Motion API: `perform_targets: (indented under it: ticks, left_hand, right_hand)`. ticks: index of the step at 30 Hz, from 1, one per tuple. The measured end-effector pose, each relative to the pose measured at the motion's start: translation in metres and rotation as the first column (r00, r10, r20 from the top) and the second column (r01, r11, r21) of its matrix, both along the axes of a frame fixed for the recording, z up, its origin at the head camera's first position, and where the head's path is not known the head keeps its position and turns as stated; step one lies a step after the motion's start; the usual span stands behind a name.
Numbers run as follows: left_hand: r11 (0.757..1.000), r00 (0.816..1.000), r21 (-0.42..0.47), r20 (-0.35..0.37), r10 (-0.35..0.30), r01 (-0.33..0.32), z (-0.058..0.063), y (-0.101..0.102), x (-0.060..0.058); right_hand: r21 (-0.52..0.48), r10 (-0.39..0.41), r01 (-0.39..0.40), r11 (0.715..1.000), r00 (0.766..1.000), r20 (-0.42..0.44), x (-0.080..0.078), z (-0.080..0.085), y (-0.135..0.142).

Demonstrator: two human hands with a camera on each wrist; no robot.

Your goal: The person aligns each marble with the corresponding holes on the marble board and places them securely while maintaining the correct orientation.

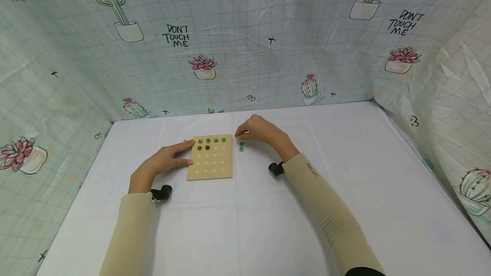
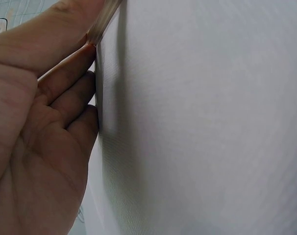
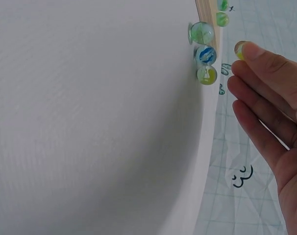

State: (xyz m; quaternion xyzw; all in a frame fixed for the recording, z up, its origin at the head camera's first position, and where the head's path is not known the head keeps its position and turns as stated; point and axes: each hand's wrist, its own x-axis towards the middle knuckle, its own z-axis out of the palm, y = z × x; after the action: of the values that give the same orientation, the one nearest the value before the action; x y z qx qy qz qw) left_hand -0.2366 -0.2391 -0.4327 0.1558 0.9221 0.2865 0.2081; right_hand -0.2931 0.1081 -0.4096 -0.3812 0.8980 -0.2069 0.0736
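A square wooden board [image 1: 211, 173] with rows of small hollows lies on the table. Green marbles [image 1: 208, 140] fill several hollows along its back row, and two brown marbles [image 1: 207, 148] sit at the left of the second row. My left hand [image 1: 161, 161] rests against the board's left edge, thumb and index finger spread along it. Just off the board's back right corner, my right hand [image 1: 262, 130] pinches a yellowish marble [image 3: 239, 50] between thumb and index finger. Below it on the table are a green marble [image 3: 202, 33], a blue one [image 3: 206, 55] and a yellow one [image 3: 207, 76].
A white cloth covers the table [image 1: 245, 225]. Behind it and at both sides hangs a curtain [image 1: 245, 54] printed with cacti. Each wrist wears a small black camera, such as the one on the right wrist [image 1: 276, 168].
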Motion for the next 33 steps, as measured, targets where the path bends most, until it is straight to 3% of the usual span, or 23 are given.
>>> perform_targets:
  ticks: [21, 33]
  left_hand:
    - [1.000, 1.000, -0.006, 0.004, 0.004, -0.004, 0.003, 0.002, -0.001]
    - [1.000, 1.000, -0.009, 0.006, 0.006, -0.006, 0.002, 0.001, 0.001]
  right_hand:
    - [-0.065, 0.073, -0.072, 0.995, 0.997, 0.009, 0.001, -0.002, -0.023]
    - [-0.084, 0.058, -0.053, 0.995, 0.997, 0.049, 0.008, -0.008, -0.036]
